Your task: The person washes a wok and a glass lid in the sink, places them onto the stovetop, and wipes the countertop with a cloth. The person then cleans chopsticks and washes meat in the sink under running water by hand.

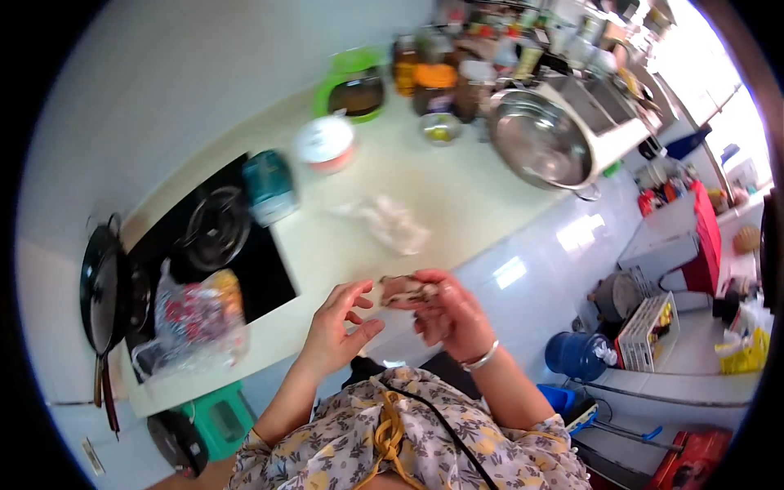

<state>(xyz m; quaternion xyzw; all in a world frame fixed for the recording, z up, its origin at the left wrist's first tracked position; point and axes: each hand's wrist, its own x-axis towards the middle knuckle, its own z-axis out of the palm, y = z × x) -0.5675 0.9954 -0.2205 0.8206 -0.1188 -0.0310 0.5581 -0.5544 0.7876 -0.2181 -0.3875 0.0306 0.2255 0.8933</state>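
My right hand (460,317), with a bracelet at the wrist, pinches a small pinkish-brown piece with dark streaks (403,291). It may be raw meat, but blur hides its exact kind. My left hand (336,325) is just to the left of this piece, fingers bent and apart, with nothing in it. Both hands are in front of the counter's near edge. Beyond them on the pale counter (327,253) lies a whitish crumpled thing (396,227), perhaps a plastic bag.
A black cooktop (265,273) at left bears a teal pack (270,186) and a clear plastic bag with colourful print (200,314). Behind stand a white-lidded tub (325,142), a green-rimmed container (355,86) and jars (434,88). A large steel pan (543,139) sits beside the sink (580,102).
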